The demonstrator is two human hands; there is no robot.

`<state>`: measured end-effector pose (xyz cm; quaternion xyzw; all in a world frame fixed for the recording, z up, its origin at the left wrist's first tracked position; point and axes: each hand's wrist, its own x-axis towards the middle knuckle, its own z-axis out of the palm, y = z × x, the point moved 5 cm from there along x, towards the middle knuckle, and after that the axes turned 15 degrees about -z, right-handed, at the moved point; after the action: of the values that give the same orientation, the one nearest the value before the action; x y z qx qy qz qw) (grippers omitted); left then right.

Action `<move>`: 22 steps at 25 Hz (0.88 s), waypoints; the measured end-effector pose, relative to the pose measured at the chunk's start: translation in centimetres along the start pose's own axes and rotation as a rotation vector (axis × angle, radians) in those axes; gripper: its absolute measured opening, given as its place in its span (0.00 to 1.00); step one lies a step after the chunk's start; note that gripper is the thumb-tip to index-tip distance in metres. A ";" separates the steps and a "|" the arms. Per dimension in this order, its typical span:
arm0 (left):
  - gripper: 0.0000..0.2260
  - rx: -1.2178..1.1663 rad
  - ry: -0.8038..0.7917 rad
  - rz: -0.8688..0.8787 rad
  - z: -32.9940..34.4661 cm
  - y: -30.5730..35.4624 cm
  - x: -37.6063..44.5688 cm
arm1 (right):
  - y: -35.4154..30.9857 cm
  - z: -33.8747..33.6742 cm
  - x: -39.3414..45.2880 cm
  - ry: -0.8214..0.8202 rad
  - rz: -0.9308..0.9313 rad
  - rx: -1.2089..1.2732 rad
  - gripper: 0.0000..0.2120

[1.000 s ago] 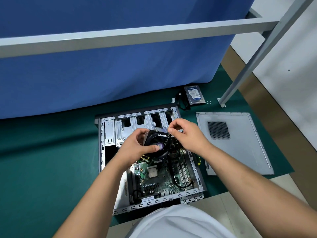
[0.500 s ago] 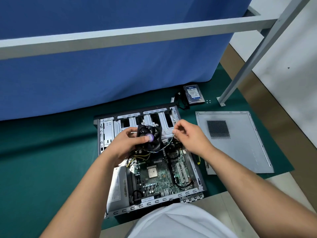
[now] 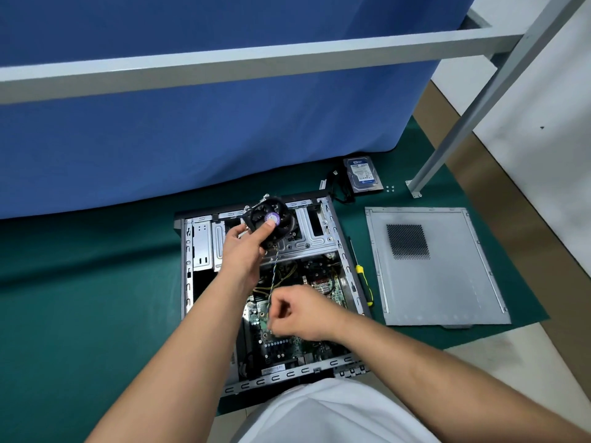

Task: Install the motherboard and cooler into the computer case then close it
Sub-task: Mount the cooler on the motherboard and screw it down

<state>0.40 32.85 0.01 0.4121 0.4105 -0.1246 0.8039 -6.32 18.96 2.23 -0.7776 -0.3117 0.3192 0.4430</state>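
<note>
The open computer case (image 3: 188,260) lies flat on a green mat, with the green motherboard (image 3: 281,342) seated inside it. My left hand (image 3: 244,251) grips the black cooler (image 3: 270,220) with its purple hub sticker, held up over the case's drive bays. A thin multicoloured fan cable (image 3: 274,276) hangs from the cooler down to my right hand (image 3: 299,313), which pinches its lower end just above the motherboard. The grey side panel (image 3: 447,282) lies flat to the right of the case.
A yellow-handled screwdriver (image 3: 361,273) lies between case and side panel. A hard drive (image 3: 363,175) with black cables and a few small screws (image 3: 390,188) sit behind the case. A blue curtain, a grey frame bar and a slanted leg (image 3: 454,139) stand beyond.
My left hand has carried the cooler up and away toward the drive bays. My right hand has come down along the fan cable to just above the motherboard.
</note>
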 end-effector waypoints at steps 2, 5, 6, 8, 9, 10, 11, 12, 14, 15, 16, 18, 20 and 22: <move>0.24 -0.014 0.029 -0.006 0.1 -1.1 0.5 | -1.1 0.2 0.7 0.036 -0.021 0.125 0.05; 0.22 -0.061 0.032 -0.011 -0.3 -1.6 0.9 | -1.9 0.1 1.0 0.051 -0.029 0.274 0.04; 0.22 -0.065 0.009 -0.013 -0.4 -1.5 1.0 | -1.8 0.2 1.0 0.042 -0.028 0.253 0.05; 0.24 -0.061 -0.037 -0.026 -0.5 -1.1 1.3 | -1.2 0.3 0.9 0.001 -0.030 0.101 0.04; 0.26 -0.054 -0.060 -0.037 -0.6 -0.8 1.3 | -0.9 0.3 0.7 -0.028 -0.027 -0.011 0.03; 0.28 -0.040 -0.084 -0.046 -0.5 -0.3 1.3 | -0.6 0.0 0.5 -0.056 -0.017 -0.116 0.03; 0.29 -0.009 -0.103 -0.054 -0.5 0.1 1.2 | -0.4 -0.7 0.2 -0.088 -0.008 -0.219 0.04; 0.29 0.037 -0.121 -0.057 -0.4 0.6 0.9 | -0.4 -1.5 0.0 -0.128 -0.007 -0.334 0.08; 0.26 0.157 -0.140 -0.065 -0.3 1.4 0.4 | -0.8 -3.8 -0.2 -0.194 -0.031 -0.568 0.15; 0.25 0.219 -0.149 -0.074 -0.4 1.6 0.2 | -1.4 -5.3 -0.1 -0.192 -0.056 -0.656 0.16; 0.25 0.281 -0.170 -0.089 -0.4 1.8 -0.1 | -2.3 -7.1 0.0 -0.145 -0.096 -0.719 0.16; 0.20 0.399 -0.260 -0.117 0.0 2.1 -0.8 | -3.7 -10.5 0.4 0.013 -0.200 -0.794 0.13; 0.16 0.566 -0.334 -0.117 0.5 2.0 -1.3 | -3.8 -12.9 1.0 0.040 -0.250 -0.919 0.29; 0.19 0.731 -0.337 -0.121 0.9 1.4 -1.5 | -2.9 -13.3 1.9 -0.135 -0.206 -0.989 0.50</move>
<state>0.65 32.84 2.21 0.6199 0.2252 -0.3750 0.6515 4.55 15.11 9.72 -0.8372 -0.5284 0.1377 0.0298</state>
